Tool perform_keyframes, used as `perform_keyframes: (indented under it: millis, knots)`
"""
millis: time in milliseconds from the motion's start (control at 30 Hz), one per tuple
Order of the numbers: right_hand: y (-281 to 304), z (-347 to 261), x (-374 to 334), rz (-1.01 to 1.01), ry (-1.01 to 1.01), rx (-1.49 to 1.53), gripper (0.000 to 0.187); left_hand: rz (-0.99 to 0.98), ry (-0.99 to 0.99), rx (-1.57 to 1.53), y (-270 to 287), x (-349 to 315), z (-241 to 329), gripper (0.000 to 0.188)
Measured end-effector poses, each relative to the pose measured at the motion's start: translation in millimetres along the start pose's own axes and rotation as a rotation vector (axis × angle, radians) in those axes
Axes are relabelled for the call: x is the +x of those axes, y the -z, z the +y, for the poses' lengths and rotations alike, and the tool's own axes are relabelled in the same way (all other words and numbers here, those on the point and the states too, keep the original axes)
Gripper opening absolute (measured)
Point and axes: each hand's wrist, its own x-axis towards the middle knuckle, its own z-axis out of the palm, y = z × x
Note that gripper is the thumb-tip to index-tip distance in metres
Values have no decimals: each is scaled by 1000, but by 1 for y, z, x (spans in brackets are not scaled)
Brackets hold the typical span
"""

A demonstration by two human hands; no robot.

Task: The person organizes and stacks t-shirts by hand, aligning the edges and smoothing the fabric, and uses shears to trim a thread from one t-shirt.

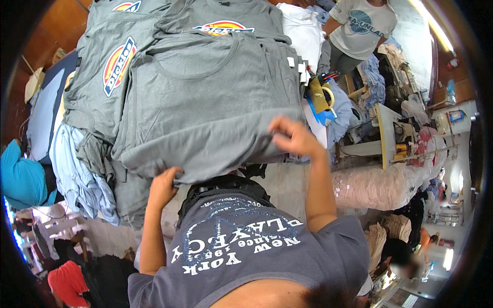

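A grey T-shirt (200,92) lies spread on top of a stack of grey garments in front of me, its neckline at the far side. Its near part (205,149) is raised in a loose fold along the table's front edge. My left hand (165,187) is closed on the fabric at the fold's near left corner. At the right end of the fold, my right hand (297,137) is slightly blurred, its thumb and fingers apart beside the cloth. More grey shirts with a colourful printed emblem (119,66) lie to the left and behind.
Right of the stack are a tape roll (328,97) and white cloth (303,31). Pale blue garments (82,174) hang at the left. A person in a light T-shirt (362,28) stands far right. A large plastic-wrapped pink bundle (372,190) lies at the right.
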Motion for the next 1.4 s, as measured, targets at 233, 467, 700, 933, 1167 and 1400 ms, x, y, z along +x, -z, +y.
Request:
perform_keyframes:
  millis: [233,467,700,933,1167,1400]
  knots:
    - [-94,88,-65,-327,-342,-618,35,-318,388,-18,-127,-37,-70,34]
    - [-71,111,-87,-547,-578,-664,31,-844,340,116,-116,-7,-73,34]
    - [-4,5,-32,-426,-141,174,26,-371,2,-954,73,78,2,33]
    - [58,26,194,591,190,-145,31,826,-104,85,141,244,-86,49]
    - [53,60,262,763,102,-304,31,812,-415,173,116,198,-34,20]
    - [-1,30,102,745,339,-608,16,544,-238,56,70,79,-36,30]
